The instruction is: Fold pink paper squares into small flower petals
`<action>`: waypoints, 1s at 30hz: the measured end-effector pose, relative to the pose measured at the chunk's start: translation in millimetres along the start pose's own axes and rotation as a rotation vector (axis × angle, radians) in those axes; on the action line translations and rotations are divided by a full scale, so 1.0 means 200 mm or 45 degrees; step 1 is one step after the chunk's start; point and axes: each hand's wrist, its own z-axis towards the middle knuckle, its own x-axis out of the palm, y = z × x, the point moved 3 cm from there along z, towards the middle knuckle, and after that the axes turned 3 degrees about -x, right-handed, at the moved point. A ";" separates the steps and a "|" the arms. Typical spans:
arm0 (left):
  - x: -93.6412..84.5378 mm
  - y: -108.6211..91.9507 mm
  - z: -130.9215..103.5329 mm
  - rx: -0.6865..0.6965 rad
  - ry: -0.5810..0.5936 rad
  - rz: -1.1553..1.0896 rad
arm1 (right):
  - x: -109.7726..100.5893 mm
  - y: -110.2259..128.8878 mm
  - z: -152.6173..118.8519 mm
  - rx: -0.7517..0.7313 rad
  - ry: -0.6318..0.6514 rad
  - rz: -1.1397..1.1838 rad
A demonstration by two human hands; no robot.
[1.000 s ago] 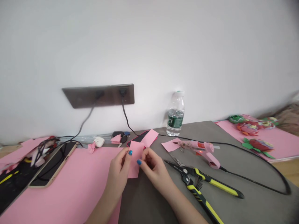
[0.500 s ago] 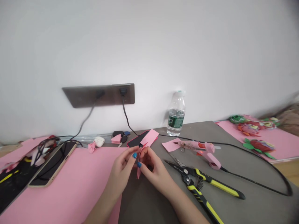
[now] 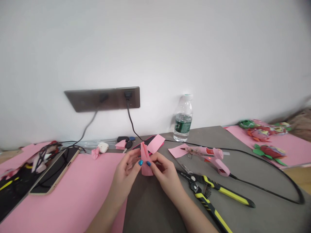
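Observation:
Between my two hands a folded piece of pink paper stands upright, its pleats running lengthwise. My left hand pinches its left edge, the blue-nailed thumb in front and the fingers behind. On the other edge my right hand pinches the same paper with thumb and fingers. Just behind it a small pink paper strip lies over a phone in a red case. To the left, a large pink sheet covers part of the grey table.
To my right lie yellow-black pliers and a pink glue gun with its cable, near a small pink piece. A water bottle stands by the wall. Paper flowers sit far right; a phone lies left.
The pink paper has turned from edge-on to showing its broad pleated face, and it stands higher between my fingers. My hands have shifted slightly around it.

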 end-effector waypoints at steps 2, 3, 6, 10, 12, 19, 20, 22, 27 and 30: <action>0.02 -0.01 -0.01 0.021 0.044 -0.027 | 0.00 -0.01 -0.01 0.011 0.010 0.041; 0.03 -0.01 -0.01 0.031 0.058 -0.043 | 0.01 -0.01 -0.01 0.015 0.034 0.064; 0.03 -0.01 -0.02 -0.004 0.048 -0.052 | 0.03 0.01 -0.02 0.021 0.147 0.153; 0.00 0.01 -0.01 -0.081 0.014 -0.043 | 0.02 0.03 0.00 0.028 0.102 0.262; -0.03 0.02 0.00 -0.096 -0.017 -0.054 | -0.01 0.03 0.01 0.029 0.002 0.272; -0.12 0.02 0.01 -0.238 -0.022 -0.008 | -0.05 0.01 0.02 0.061 -0.173 0.292; -0.12 0.01 0.00 -0.252 0.016 0.015 | -0.05 0.01 0.02 0.070 -0.157 0.304; -0.10 -0.01 0.00 -0.263 0.086 0.068 | -0.04 0.01 0.02 0.081 -0.120 0.327; -0.09 -0.03 -0.01 -0.204 0.106 0.169 | -0.01 0.00 0.01 0.113 0.044 0.353; -0.11 -0.03 -0.01 -0.165 0.049 0.348 | -0.01 0.01 0.01 0.094 0.046 0.336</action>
